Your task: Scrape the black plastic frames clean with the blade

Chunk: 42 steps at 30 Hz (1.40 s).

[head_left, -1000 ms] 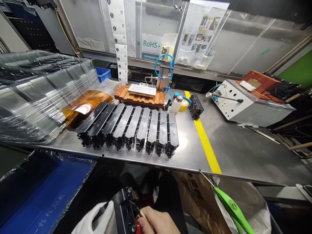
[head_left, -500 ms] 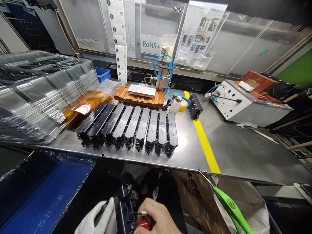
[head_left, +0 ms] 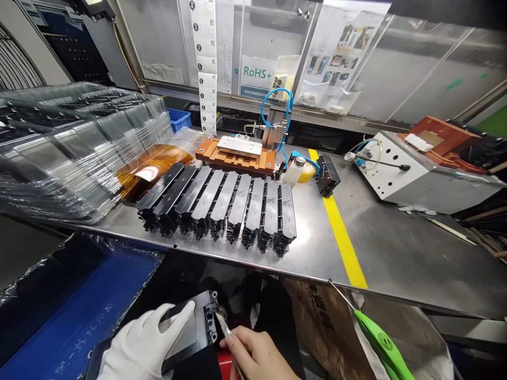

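My left hand (head_left: pixel 138 343), in a white glove, grips a flat black plastic part (head_left: pixel 192 338) with a grey face, low in the view in front of the table edge. Bare fingers of my right hand (head_left: pixel 257 351) are closed round a slim metal-tipped knife-like tool (head_left: pixel 225 327). Its tip is at the part's right end, beside the holes and small knobs there; whether it touches is unclear. Several long black parts (head_left: pixel 237 203) stand side by side in a row on the metal table (head_left: pixel 312 253).
Stacked clear trays (head_left: pixel 79 153) fill the left. Behind the row sit an orange fixture (head_left: pixel 233 155) and a bottle (head_left: pixel 293 170). A grey box (head_left: pixel 428 174) stands right. Green-handled tool (head_left: pixel 382 338) hangs at the front edge; a blue-lined bin (head_left: pixel 99 301) is lower left.
The held part has turned, so its grey face now shows, and sits tilted. The tool in my right hand has come into clearer view. The whole scene has shifted slightly right.
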Available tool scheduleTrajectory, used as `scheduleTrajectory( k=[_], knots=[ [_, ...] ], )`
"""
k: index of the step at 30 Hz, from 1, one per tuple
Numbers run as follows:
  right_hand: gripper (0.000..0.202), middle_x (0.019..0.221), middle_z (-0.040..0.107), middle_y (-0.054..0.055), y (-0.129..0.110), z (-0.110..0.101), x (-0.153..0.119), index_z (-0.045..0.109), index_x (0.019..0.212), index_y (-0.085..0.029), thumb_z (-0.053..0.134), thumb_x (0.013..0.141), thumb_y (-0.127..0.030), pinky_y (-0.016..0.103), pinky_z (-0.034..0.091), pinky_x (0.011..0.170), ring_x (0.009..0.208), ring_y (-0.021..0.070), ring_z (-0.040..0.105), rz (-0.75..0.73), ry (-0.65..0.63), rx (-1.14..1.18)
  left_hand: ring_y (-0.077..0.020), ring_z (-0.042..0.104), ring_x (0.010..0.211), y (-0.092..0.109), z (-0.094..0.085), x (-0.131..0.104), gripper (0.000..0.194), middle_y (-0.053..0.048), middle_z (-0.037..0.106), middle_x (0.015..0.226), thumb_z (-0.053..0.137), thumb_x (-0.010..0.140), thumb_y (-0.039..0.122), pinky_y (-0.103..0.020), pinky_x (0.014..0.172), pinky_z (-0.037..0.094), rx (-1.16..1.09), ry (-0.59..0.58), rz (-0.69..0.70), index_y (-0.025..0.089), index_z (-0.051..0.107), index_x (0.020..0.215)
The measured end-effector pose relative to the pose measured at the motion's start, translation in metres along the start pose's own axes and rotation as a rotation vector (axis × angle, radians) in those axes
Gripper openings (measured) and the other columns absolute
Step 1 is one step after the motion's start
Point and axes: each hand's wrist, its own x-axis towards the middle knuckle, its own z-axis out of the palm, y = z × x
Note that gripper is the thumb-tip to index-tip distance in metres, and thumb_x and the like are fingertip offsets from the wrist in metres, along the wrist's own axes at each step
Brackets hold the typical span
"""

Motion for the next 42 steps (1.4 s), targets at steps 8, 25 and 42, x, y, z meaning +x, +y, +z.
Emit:
scheduleTrajectory(
  k=[8,25,42],
  knots=[
    [0.031,0.058,0.065,0.0,0.002,0.011,0.005,0.077,0.091,-0.019,0.048,0.097,-0.03,0.022,0.039,0.058,0.054,0.0116,0.056,0.068,0.099,-0.17,-0.0294,0.069,0.097,0.001,0.01,0.007,0.069,-0.015,0.071,0.117,0.054,0.078,0.005,-0.046,0.083,0.053,0.176,-0.109,0.149,0.037,0.058,0.139],
    [0.083,0.073,0.062,0.004,0.049,0.011,0.014,0.068,0.127,-0.02,0.046,0.08,-0.085,0.032,0.049,0.063,0.066,0.0181,0.061,0.034,0.105,0.329,-0.0288,0.068,0.107,0.006,0.006,0.012,0.092,-0.014,0.07,0.128,0.047,0.065,-0.009,-0.045,0.09,0.053,0.231,-0.311,0.136,0.044,0.049,0.141],
    [0.036,0.09,0.064,0.004,0.054,-0.023,0.019,0.066,0.127,-0.035,0.07,0.092,-0.03,0.03,0.047,0.068,0.078,0.0183,0.06,-0.655,0.502,-0.823,-0.0362,0.067,0.104,0.002,-0.011,0.024,0.072,-0.015,0.067,0.127,0.059,0.074,0.01,-0.056,0.088,0.051,0.096,-0.424,0.216,0.042,0.056,0.139]
  ],
)
